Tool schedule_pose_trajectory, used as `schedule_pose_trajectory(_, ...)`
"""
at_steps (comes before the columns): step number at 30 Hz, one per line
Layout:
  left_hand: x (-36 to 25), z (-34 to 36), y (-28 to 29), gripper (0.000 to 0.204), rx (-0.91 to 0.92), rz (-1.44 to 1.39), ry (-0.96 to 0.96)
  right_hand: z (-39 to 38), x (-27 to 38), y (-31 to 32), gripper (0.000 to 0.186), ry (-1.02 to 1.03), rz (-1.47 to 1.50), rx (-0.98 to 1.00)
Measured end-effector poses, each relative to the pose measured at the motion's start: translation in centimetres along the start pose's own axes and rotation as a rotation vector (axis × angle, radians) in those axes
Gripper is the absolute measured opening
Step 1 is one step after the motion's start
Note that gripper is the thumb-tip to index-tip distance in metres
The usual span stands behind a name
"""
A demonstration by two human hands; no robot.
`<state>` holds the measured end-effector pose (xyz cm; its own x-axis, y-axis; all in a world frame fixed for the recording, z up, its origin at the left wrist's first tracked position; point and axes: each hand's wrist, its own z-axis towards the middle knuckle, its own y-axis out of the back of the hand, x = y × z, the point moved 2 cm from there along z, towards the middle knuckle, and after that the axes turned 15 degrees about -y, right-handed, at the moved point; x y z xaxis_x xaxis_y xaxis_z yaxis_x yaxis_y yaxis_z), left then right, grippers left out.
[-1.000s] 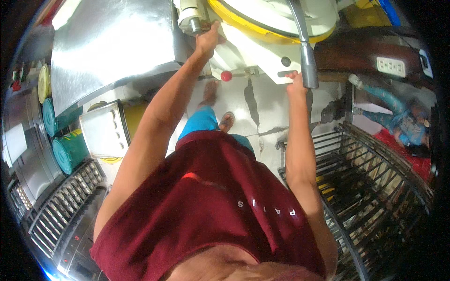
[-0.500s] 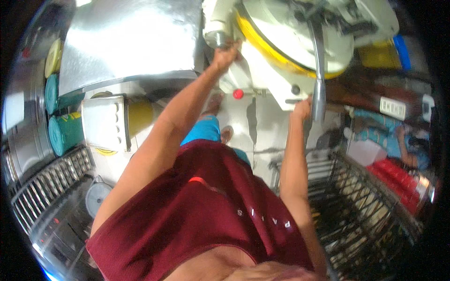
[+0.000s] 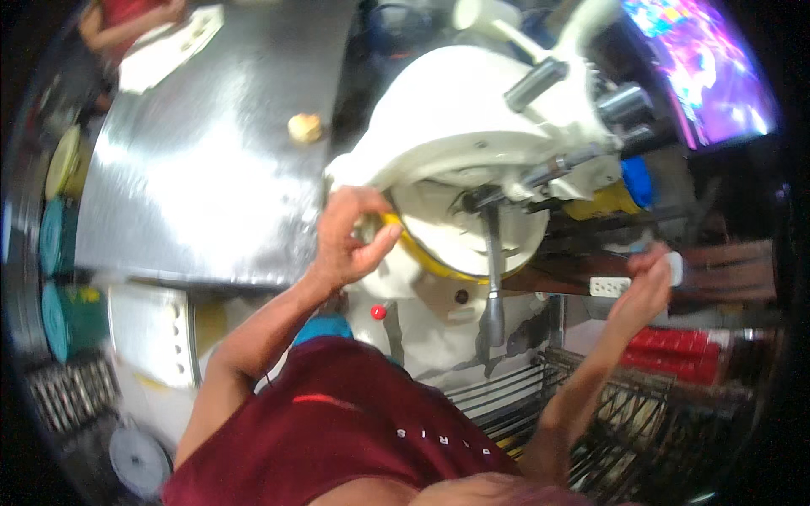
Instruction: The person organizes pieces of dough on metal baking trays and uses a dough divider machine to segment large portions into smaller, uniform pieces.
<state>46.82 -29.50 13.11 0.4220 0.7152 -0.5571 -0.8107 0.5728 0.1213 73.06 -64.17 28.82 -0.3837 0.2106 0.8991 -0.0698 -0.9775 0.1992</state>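
Observation:
A large cream-white machine (image 3: 456, 88) with grey-gripped levers stands ahead of me. Its round white plate (image 3: 434, 221) has a yellow rim (image 3: 426, 260), and a grey lever (image 3: 495, 316) hangs in front of it. At the rim's left side is my left hand (image 3: 350, 236), thumb and fingers spread apart; whether it touches the rim I cannot tell. Out to the right, my right hand (image 3: 643, 291) is beside a white power strip (image 3: 609, 287) and a small white fixture (image 3: 674, 268). Its fingers are bent and blurred.
A steel table (image 3: 228, 169) is on the left, bearing a pale lump (image 3: 305, 127) that looks like dough. Someone in red (image 3: 135, 24) is at its far end. Metal racks (image 3: 620, 430) are at the lower right, a lit screen (image 3: 704, 72) at the upper right.
My right hand has left the machine's front lever area and moved right to the power strip. My left hand has moved to the yellow rim. The view has shifted, showing more of the machine.

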Motion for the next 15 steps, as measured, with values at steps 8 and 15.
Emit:
schedule_pose_trajectory(8, 0.3, 13.0, -4.4, 0.042, 0.182, 0.256, -0.309, 26.0, 19.2, -25.4, 0.049, 0.379, 0.03, 0.437)
schedule_pose_trajectory(15, 1.1, 13.1, -3.2, 0.042, 0.195, 0.304, -0.331, 22.8, 24.6, -33.2, 0.052, -0.101, 0.455, 0.7)
